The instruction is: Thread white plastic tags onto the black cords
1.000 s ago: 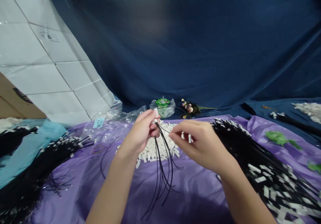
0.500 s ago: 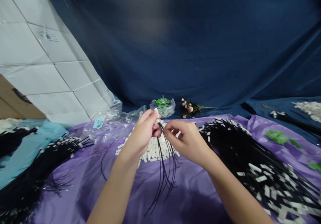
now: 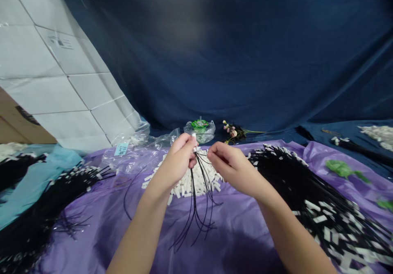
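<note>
My left hand [image 3: 181,153] is closed around the top of a bundle of thin black cords [image 3: 194,208]. A small white tube-like piece [image 3: 194,137] sticks up above its thumb. Below the hand the cords hang loose and fan out. To the right, my right hand [image 3: 229,161] is closed in a pinch, with a black cord running from the bundle to its fingertips; the exact grip is partly hidden. Beneath both hands lies a heap of small white pieces [image 3: 186,187].
Purple sheeting [image 3: 104,220] covers the work surface. Black cords with white ends are piled at the left [image 3: 39,220] and right [image 3: 285,184]. Behind stand a clear plastic bag [image 3: 147,141], a green round item [image 3: 199,123], artificial flowers [image 3: 232,132] and a blue curtain [image 3: 230,61].
My right hand has moved slightly right, away from my left hand. The hanging cords have swung a little to the left. The left hand keeps its hold.
</note>
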The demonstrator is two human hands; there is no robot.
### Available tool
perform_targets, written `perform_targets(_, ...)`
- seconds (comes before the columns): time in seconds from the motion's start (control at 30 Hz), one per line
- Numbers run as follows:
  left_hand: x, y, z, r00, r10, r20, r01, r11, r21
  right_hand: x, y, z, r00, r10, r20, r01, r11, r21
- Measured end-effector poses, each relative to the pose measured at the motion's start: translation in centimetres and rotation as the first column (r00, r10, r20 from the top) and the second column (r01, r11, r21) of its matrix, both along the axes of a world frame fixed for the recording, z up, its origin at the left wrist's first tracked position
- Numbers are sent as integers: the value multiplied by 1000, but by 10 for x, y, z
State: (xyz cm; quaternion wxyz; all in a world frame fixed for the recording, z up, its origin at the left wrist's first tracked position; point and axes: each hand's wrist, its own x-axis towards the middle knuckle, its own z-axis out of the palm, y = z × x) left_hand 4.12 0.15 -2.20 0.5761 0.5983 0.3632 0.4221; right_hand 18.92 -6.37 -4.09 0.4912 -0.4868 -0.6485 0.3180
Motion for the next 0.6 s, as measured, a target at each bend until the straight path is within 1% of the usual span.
perform_targets(0.03, -1, 0, 0, 1000, -10, -12, 10, 1000, 9, 3, 0, 0, 990, 77, -120, -85, 994, -69)
perform_targets(0.07, -1, 1, 0, 1000, -18, -21, 18, 1000, 17, 7, 1, 1, 954, 154, -257, -188, 976, -113)
perform_targets(0.1, -2, 1, 1, 999, -22, -29, 23, 1000, 20, 12, 1, 2, 894, 225, -388, -291, 949, -120)
perform_targets(0.13, -3, 2, 1, 999, -22, -35, 22, 1000, 20, 17, 2, 3, 821, 284, -495, -375, 923, -92)
perform_targets(0.17, -4, 2, 2, 999, -21, -39, 22, 1000, 19, 21, 2, 4, 749, 328, -576, -428, 903, -43)
perform_targets(0.2, -4, 2, 2, 999, -23, -39, 23, 1000, 16, 26, 3, 6, 688, 352, -635, -446, 895, 13)
perform_targets(0.23, -5, 3, 2, 999, -28, -39, 29, 1000, 13, 30, 4, 8, 644, 350, -680, -425, 903, 62)
perform_targets(0.27, -5, 3, 2, 999, -38, -38, 39, 999, 8, 33, 5, 11, 614, 323, -720, -365, 925, 103)
perform_targets(0.33, -5, 2, 1, 997, -65, -41, 65, 998, -3, 39, 7, 14, 557, 222, -800, -174, 973, 149)
perform_targets(0.4, -4, 1, 1, 995, -80, -50, 80, 997, -12, 45, 10, 18, 470, 136, -872, 27, 985, 168)
perform_targets(0.47, -4, 0, 1, 994, -92, -59, 91, 996, -21, 54, 11, 21, 358, 118, -926, 184, 964, 193)
perform_targets(0.53, -5, -1, 1, 992, -113, -56, 111, 993, -34, 66, 10, 23, 258, 145, -955, 300, 928, 222)
perform_targets(0.6, -5, -1, 1, 989, -140, -44, 138, 990, -43, 77, 7, 26, 192, 204, -960, 361, 895, 262)
